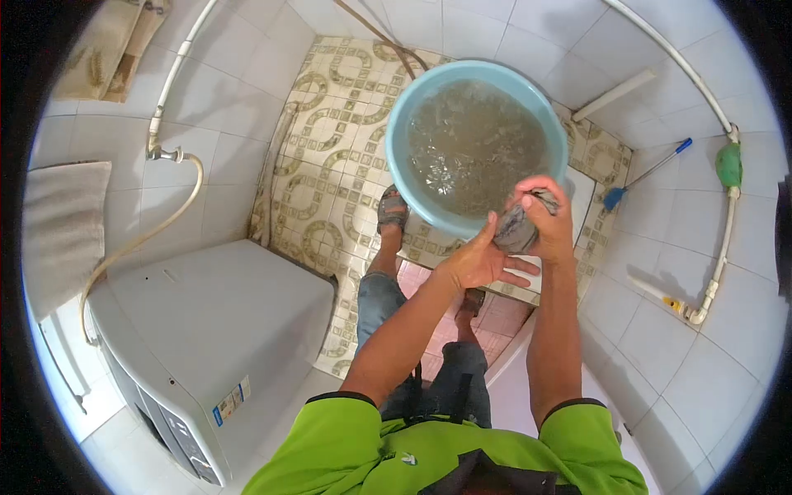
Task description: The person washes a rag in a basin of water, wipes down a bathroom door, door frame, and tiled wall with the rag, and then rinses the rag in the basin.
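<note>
A bunched-up wet grey cloth (516, 233) is gripped in my right hand (551, 221), over the near right rim of a light blue basin (398, 157). My left hand (485, 262) is right beside the cloth with fingers spread and palm turned toward it; whether it touches the cloth I cannot tell. Murky brown-grey water (474, 136) with bubbles and glints fills much of the basin. Part of the cloth is hidden behind the fingers of my right hand.
A white washing machine (223, 305) stands at left, with a hose (186, 202) from a wall tap (169, 153). A blue-handled brush (652, 173) leans on the right wall, near white pipes (719, 256). Towels (70, 231) hang at left. Patterned tiles (318, 181) cover the floor.
</note>
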Action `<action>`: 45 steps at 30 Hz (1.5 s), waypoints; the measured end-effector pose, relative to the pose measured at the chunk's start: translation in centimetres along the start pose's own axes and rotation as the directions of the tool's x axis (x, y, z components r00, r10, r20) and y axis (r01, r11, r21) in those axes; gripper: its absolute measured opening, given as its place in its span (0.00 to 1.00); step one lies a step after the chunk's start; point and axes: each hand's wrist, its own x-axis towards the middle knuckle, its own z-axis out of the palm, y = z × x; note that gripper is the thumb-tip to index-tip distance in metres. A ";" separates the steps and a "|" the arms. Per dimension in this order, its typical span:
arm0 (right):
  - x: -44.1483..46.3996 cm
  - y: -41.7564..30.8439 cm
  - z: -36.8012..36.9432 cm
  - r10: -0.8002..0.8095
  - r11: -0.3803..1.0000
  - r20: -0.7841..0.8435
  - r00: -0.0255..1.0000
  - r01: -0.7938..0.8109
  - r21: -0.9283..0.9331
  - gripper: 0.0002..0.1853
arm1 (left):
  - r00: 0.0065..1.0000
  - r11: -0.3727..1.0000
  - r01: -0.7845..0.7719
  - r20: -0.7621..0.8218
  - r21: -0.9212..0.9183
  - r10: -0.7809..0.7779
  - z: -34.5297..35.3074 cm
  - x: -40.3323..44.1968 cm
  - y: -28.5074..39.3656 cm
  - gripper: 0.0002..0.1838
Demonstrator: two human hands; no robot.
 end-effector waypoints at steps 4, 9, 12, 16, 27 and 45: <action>0.5 -2.4 0.9 -0.204 0.927 0.276 0.939 0.276 -0.255 0.09 | 0.982 0.976 -0.140 0.148 0.164 0.116 1.9 -0.8 2.3 0.37; -0.5 -4.8 0.8 -0.010 0.928 0.410 0.912 0.161 -0.337 0.12 | 0.977 0.902 -0.185 0.172 0.389 0.126 1.6 0.0 1.3 0.25; -1.1 -5.2 0.5 0.102 0.927 0.397 0.912 0.057 -0.370 0.10 | 0.978 0.905 -0.192 0.153 0.380 0.143 2.2 0.7 -0.2 0.19; -1.4 -4.3 -0.4 0.124 0.911 0.321 0.939 0.021 -0.413 0.09 | 0.968 0.843 -0.138 -0.109 0.520 0.226 3.2 2.2 -1.3 0.20; 0.1 -0.5 -2.9 0.055 0.964 -0.074 0.996 -0.072 -0.254 0.12 | 0.645 0.142 0.093 -0.168 0.985 0.746 4.7 5.7 -3.7 0.24; -6.2 -1.3 -3.4 0.078 0.947 0.048 0.996 -0.089 0.309 0.16 | 0.935 0.683 -0.245 -0.018 0.688 0.354 2.8 0.3 -5.9 0.39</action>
